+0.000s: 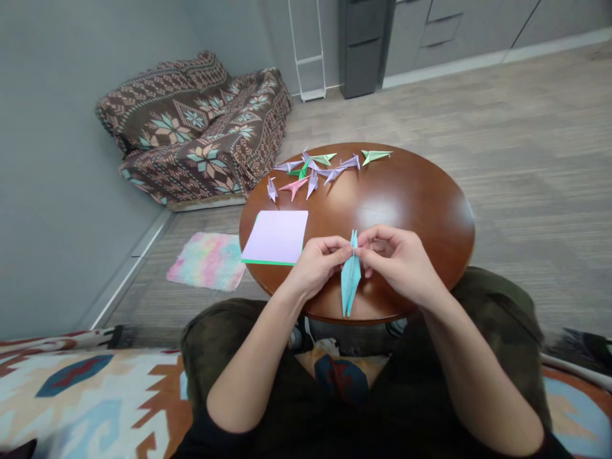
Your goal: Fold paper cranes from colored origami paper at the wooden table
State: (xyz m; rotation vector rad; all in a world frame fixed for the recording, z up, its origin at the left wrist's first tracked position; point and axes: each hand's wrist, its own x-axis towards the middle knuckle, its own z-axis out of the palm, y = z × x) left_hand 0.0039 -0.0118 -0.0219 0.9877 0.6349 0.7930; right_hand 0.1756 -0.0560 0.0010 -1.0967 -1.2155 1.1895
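Observation:
A light blue folded paper (351,280), long and narrow with pointed ends, is held over the front of the round brown table (421,210). My left hand (322,261) pinches its left side near the upper part. From the right, my right hand (394,258) pinches the same upper part between thumb and fingers. The two split tips at the top poke out between my hands, and the lower points face me. Some fingertips are hidden behind the paper.
Left of my hands lies a stack of square paper (277,236), lilac on top with green beneath. Several folded paper cranes (313,169) in lilac, green and pink sit along the table's far side. A patterned covered sofa (201,127) and a fluffy pastel rug (208,260) are to the left.

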